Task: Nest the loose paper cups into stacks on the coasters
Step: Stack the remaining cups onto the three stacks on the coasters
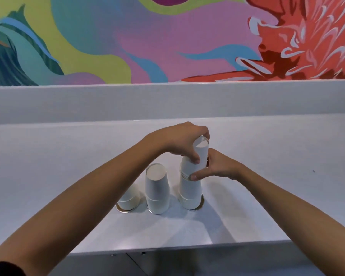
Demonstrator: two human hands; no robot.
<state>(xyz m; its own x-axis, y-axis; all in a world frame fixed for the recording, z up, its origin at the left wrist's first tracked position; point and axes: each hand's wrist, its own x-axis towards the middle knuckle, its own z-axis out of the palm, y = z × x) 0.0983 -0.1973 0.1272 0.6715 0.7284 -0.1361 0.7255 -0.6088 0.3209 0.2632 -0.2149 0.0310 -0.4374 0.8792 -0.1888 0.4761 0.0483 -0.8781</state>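
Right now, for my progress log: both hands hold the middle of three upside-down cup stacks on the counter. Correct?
No. The head view shows the left hand and right hand holding the right-hand stack, not the middle stack, which stands untouched. Otherwise right: three upside-down cup stacks on the counter.

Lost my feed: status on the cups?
Left hand grips top cup. Right hand pinches right stack. Middle stack, left stack stand on coasters. Nothing blocking.
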